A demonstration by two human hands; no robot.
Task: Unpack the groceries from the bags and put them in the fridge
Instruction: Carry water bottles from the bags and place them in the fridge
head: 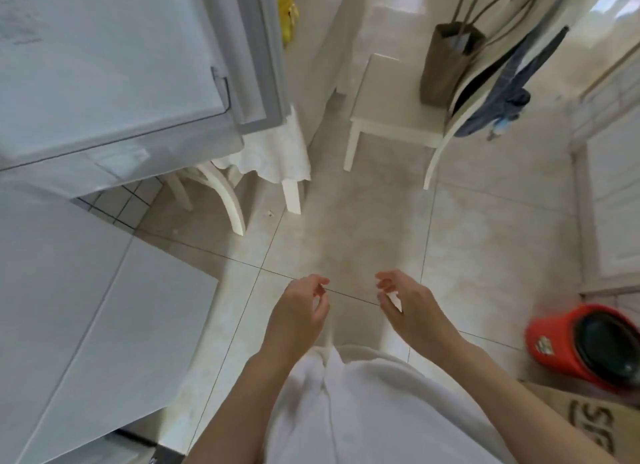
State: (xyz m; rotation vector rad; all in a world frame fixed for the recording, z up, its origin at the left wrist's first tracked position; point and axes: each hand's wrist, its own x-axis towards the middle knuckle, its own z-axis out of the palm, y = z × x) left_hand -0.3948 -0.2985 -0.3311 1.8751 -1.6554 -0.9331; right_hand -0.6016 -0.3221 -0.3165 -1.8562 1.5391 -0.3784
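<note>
A person's left hand (299, 309) and right hand (408, 308), loosely curled and holding nothing, hover over the tiled floor (485, 228). Beyond, a brown bag (446, 65) stands on a white chair (391, 114); the fridge door (114, 58) hangs open at left.

Floor (363, 242): pale beige tiles, thin dark grout lines. White chair (391, 117) at 1 o'clock, blue cloth (512, 83) draped over its back. Second white chair (221, 190) at 10 o'clock beneath a white tablecloth (273, 152). Red bin (585, 346) at 4 o'clock. White cabinet doors (616, 200) at 3 o'clock. Daylight at top right.
</note>
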